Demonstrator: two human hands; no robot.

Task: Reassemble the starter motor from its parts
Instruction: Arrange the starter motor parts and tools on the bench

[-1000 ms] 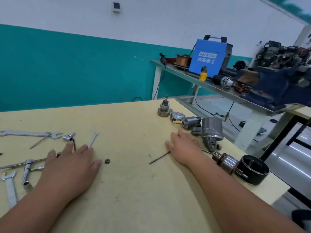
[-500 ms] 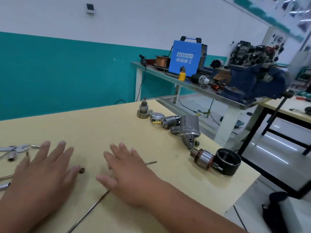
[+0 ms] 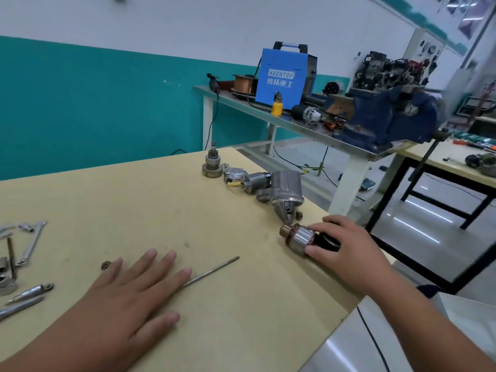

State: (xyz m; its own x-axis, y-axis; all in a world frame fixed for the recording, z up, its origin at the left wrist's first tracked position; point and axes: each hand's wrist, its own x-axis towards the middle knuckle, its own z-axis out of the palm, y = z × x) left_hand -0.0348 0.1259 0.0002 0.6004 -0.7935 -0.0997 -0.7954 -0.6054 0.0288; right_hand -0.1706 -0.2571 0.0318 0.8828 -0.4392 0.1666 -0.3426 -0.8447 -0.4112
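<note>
The left hand [image 3: 128,299] rests flat with straight fingers on the table [image 3: 161,210], well left of the armature [image 3: 296,237], covering one end of a thin rod [image 3: 212,271] (a washer [image 3: 106,265] lies beside its fingertips). The right hand [image 3: 346,251] grasps the armature, which lies on its side at the table's right edge, copper end pointing up-left and the black housing [image 3: 326,241] at its other end. Just beyond it are the nose housing [image 3: 287,194], solenoid [image 3: 255,182] and pinion drive [image 3: 212,165].

Background's a proper workshop. A blue welder [image 3: 281,76] sits on a steel bench [image 3: 308,128] along the teal-and-white wall [image 3: 94,103], with a copper wire spool [image 3: 243,83] just to its left and a small yellow bottle [image 3: 277,107] in front. Further right on the same bench there's a big blue vise [image 3: 389,116], with a grimy engine [image 3: 386,72] behind it. A black cable [image 3: 212,124] hangs off the bench's far end.
</note>
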